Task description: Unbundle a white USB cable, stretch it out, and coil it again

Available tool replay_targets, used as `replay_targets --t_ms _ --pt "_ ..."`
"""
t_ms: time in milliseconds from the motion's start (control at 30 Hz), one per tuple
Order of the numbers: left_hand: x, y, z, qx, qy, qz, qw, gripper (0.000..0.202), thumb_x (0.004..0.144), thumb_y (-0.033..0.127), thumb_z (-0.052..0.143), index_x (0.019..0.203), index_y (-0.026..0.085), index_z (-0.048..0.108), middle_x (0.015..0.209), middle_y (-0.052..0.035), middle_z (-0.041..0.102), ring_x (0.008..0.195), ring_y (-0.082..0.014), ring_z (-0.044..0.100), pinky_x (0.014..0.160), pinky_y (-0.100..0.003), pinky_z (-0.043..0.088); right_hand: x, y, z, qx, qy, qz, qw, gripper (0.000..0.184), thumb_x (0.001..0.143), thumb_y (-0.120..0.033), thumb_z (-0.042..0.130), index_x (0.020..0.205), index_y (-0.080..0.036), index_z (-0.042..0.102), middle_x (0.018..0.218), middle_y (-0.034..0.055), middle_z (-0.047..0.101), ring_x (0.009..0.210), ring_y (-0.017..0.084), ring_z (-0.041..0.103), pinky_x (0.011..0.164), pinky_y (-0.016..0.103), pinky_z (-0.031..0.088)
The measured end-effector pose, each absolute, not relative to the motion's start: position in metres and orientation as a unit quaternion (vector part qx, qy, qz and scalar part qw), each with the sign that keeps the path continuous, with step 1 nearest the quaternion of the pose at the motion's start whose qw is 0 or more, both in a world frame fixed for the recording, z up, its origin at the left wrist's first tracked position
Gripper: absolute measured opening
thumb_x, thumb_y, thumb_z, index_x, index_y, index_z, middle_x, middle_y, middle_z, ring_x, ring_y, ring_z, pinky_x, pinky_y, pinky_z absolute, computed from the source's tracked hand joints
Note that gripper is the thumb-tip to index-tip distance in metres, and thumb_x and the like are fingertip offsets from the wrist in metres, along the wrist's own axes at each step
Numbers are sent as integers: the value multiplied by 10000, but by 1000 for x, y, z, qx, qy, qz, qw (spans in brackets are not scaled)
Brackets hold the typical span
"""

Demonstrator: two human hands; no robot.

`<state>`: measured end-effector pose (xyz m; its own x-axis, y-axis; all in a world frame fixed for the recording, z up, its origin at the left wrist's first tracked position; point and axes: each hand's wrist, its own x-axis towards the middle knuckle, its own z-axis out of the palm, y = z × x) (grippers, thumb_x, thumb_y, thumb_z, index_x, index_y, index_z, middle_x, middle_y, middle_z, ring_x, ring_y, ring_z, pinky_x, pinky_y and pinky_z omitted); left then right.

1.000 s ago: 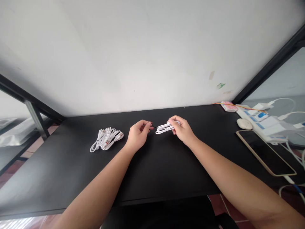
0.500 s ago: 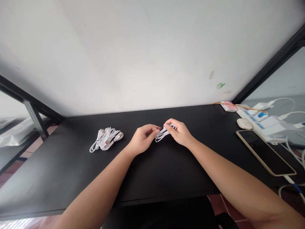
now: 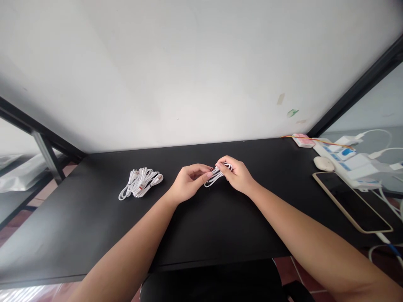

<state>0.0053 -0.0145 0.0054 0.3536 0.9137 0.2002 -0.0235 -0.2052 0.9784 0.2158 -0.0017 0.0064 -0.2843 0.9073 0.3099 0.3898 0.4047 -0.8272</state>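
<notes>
Between my two hands, above the black desk, is a coiled white cable point(image 3: 215, 176). My right hand point(image 3: 236, 174) is closed around the coil's right end, thumb on top. From the other side, my left hand point(image 3: 190, 182) pinches at the coil's left part with thumb and fingers. A thin dark strand, perhaps a tie, shows by the left fingertips; its detail is too small to make out. To the left, apart from both hands, lies a pile of white USB cables point(image 3: 141, 182), coiled and bound with dark ties.
On the right of the black desk point(image 3: 103, 235) lie a phone point(image 3: 352, 201) plugged into a cable, a white rounded case point(image 3: 323, 164), a power strip point(image 3: 333, 155) with chargers, and a pink-and-white box point(image 3: 302, 140). A white wall point(image 3: 176, 75) rises behind the desk.
My left thumb and fingers have shifted slightly right, further onto the cable coil. My right hand keeps its hold almost unmoved. The pile at left is the same.
</notes>
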Motion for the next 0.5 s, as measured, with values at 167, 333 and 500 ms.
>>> replay_targets --t_ms 167,333,500 --pt "3 -12 7 632 373 446 512 215 861 379 738 904 176 794 1029 -91 786 962 -244 730 890 -395 582 215 -3 8 -441 -735 320 403 316 983 -503 512 931 -218 638 752 6 637 632 145 551 621 270 415" --pt "2 -12 5 609 365 435 553 205 802 340 802 891 156 784 1093 -114 775 1021 -264 730 929 -409 584 215 -3 7 -438 -738 314 406 302 985 -484 517 930 -217 646 762 3 641 634 140 544 620 267 408" --pt "2 -13 2 586 361 432 582 335 742 294 855 1017 151 727 1028 -99 766 947 -229 733 857 -373 603 215 -2 5 -431 -746 305 406 288 989 -463 518 934 -213 650 774 0 639 636 135 533 618 263 403"
